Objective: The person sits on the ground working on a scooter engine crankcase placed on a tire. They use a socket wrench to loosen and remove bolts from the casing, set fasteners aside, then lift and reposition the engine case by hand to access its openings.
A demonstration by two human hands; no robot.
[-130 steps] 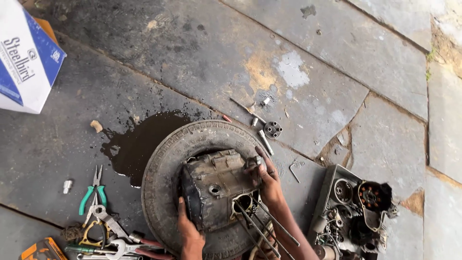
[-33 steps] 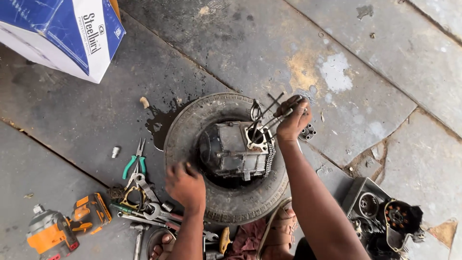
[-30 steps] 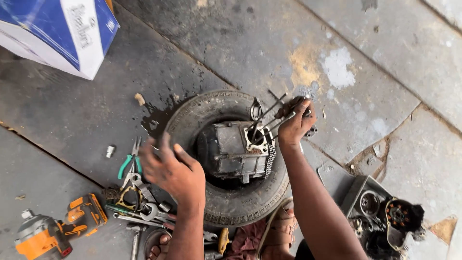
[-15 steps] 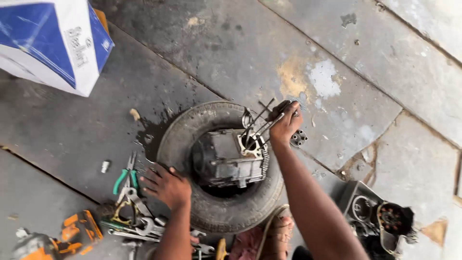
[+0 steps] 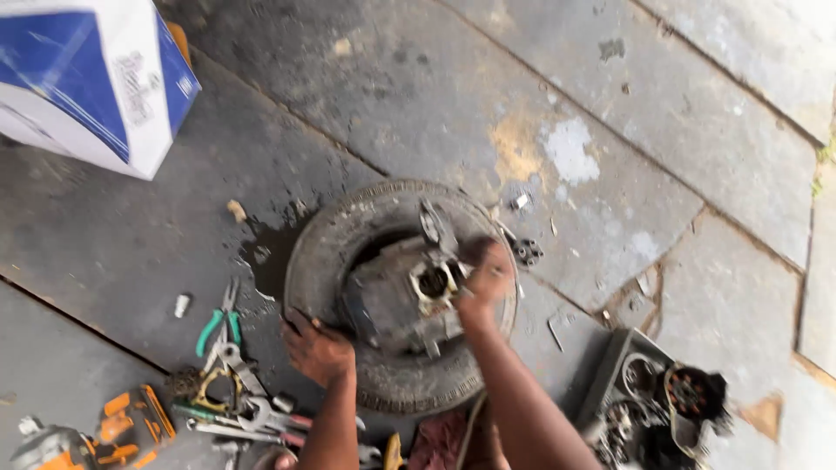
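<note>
A greasy metal engine block (image 5: 396,300) lies in the hollow of an old tyre (image 5: 348,222) flat on the stone floor. My right hand (image 5: 484,277) is on the block's right end, closed around its long metal studs next to a round bore (image 5: 433,281). My left hand (image 5: 315,346) presses on the tyre's lower left rim, fingers spread, holding nothing. The picture is motion-blurred.
Pliers with green handles (image 5: 218,320), spanners (image 5: 239,409) and an orange power tool (image 5: 83,435) lie at the lower left. A blue and white carton (image 5: 83,78) stands top left. Dark engine parts (image 5: 657,409) sit lower right. An oil stain (image 5: 266,257) spreads left of the tyre.
My left hand came off the tools and settled on the tyre's rim. My right hand stayed at the block's studs while the block turned slightly. The view shifted.
</note>
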